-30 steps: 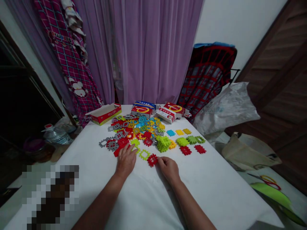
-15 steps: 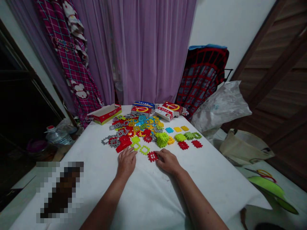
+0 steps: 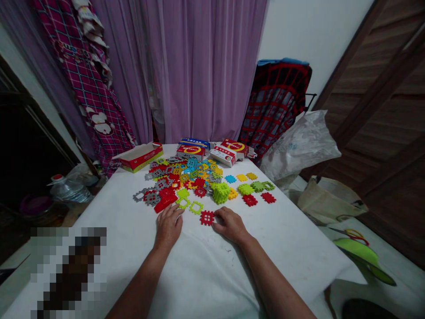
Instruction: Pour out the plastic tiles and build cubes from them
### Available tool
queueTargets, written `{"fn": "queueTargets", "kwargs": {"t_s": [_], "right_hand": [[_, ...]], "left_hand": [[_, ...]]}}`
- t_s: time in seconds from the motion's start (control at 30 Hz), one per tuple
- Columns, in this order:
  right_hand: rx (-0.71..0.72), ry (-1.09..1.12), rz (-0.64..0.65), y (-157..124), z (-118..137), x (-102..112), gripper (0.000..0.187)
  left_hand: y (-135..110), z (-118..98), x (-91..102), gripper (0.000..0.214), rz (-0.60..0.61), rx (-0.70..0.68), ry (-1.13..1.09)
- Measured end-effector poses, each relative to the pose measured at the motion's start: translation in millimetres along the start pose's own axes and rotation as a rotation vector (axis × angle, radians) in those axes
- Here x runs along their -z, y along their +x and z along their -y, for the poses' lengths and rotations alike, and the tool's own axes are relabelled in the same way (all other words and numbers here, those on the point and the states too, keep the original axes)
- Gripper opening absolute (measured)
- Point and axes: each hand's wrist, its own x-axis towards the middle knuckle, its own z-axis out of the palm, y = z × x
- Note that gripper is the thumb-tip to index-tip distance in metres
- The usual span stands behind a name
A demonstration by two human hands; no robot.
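A red square lattice tile (image 3: 207,217) with notched edges lies flat on the white-covered table. Just at its right side is my right hand (image 3: 229,225), thumb and forefinger parted by a small gap, holding nothing. My left hand (image 3: 168,224) rests palm down with its fingers spread, close to a larger red piece (image 3: 166,199). Two lime-green square frames (image 3: 196,207) lie beyond and between the hands. A stack of lime-green tiles (image 3: 221,193) stands behind the red tile, with an orange tile (image 3: 233,193) at its right.
Behind is a mixed heap of coloured tiles (image 3: 190,170). Separate tiles, among them a red one (image 3: 268,197) and a blue one (image 3: 230,179), lie to the right. An open red box (image 3: 142,157) and several cartons (image 3: 191,152) line the table's far edge. Scissors (image 3: 357,236) lie beyond the right side.
My right fingers have come slightly away from the red lattice tile, which now shows whole. My left hand stays beside the larger red piece. The whole view has shifted a little.
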Motion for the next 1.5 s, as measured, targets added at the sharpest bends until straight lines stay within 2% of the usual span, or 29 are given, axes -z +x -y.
{"fn": "queueTargets", "kwargs": {"t_s": [0.07, 0.13, 0.23, 0.3, 0.4, 0.57, 1.07, 1.3, 1.5], "right_hand": [[-0.023, 0.05, -0.116, -12, -4, -4, 0.022], [-0.117, 0.124, -0.285, -24, -15, -4, 0.023], [-0.412, 0.139, -0.547, -38, -39, 7, 0.032], [-0.633, 0.063, -0.62, -40, -55, 20, 0.038], [-0.8, -0.04, -0.573, -35, -71, 38, 0.04], [-0.892, -0.097, -0.474, -23, -74, 48, 0.043], [-0.843, -0.176, -0.39, -9, -78, 49, 0.038], [-0.812, -0.273, -0.36, -7, -77, 48, 0.06], [-0.826, -0.378, -0.294, -1, -77, 48, 0.052]], "left_hand": [[0, 2, -0.9, 0.03, -0.011, -0.01, -0.012], [1, 5, -2.2, 0.03, -0.025, -0.016, -0.022], [3, 8, -4.7, 0.03, -0.044, -0.013, -0.031], [4, 10, -6.1, 0.029, -0.055, -0.017, -0.042], [4, 12, -7.4, 0.028, -0.068, -0.015, -0.059], [3, 14, -8.5, 0.029, -0.072, -0.01, -0.063], [3, 16, -7.7, 0.03, -0.044, -0.028, -0.066], [3, 16, -8.0, 0.029, -0.036, -0.022, -0.063], [3, 16, -7.7, 0.029, -0.033, -0.008, -0.07]]}}
